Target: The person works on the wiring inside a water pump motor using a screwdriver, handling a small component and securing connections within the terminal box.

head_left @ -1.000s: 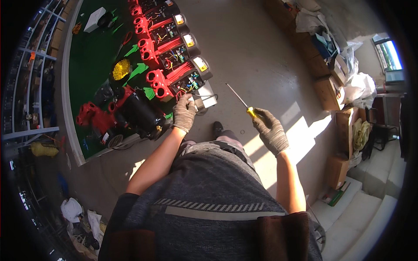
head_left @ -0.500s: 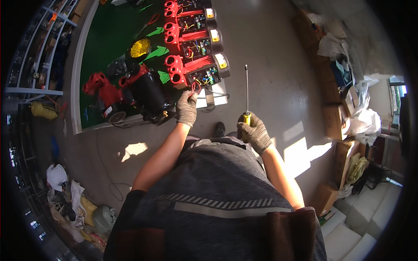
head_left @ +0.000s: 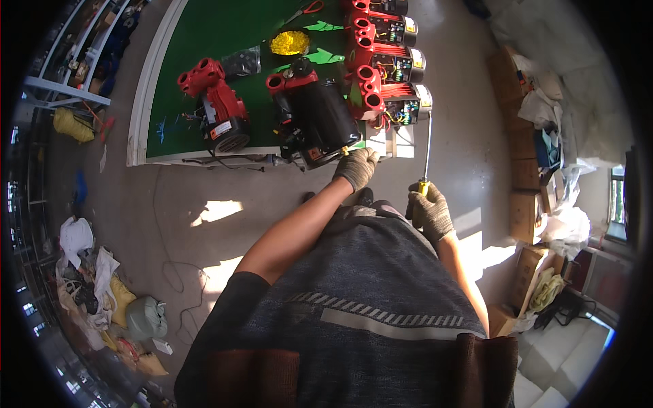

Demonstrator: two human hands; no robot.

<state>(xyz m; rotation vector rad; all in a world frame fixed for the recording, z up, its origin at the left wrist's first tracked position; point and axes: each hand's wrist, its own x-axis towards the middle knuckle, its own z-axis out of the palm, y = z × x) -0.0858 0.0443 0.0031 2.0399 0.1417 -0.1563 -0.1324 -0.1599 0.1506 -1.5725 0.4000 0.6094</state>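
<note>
My right hand (head_left: 431, 211), in a grey-brown knit glove, is closed round a screwdriver (head_left: 424, 186). The screwdriver has a yellow handle, and its long shaft points up and away from me. My left hand (head_left: 358, 168), gloved alike, is at the table's front edge by the black cylinder of a red-and-black machine (head_left: 320, 115). Its fingers are bunched near a small brass fitting (head_left: 345, 150); whatever they may hold is hidden. Just beyond lies the nearest of several red units with open wiring boxes (head_left: 401, 109), coloured wires showing inside.
On the green-topped table (head_left: 178, 129) stand another red machine (head_left: 221, 109), a bowl of yellow parts (head_left: 290, 43), green pieces (head_left: 320, 57) and red-handled scissors (head_left: 311, 7). Cardboard boxes (head_left: 527, 214) line the right side. A cable (head_left: 178, 272) trails over the floor at left.
My left hand has left the red wires of the nearest wiring box and is now beside the black cylinder. The view has shifted left; the screwdriver stays in my right hand.
</note>
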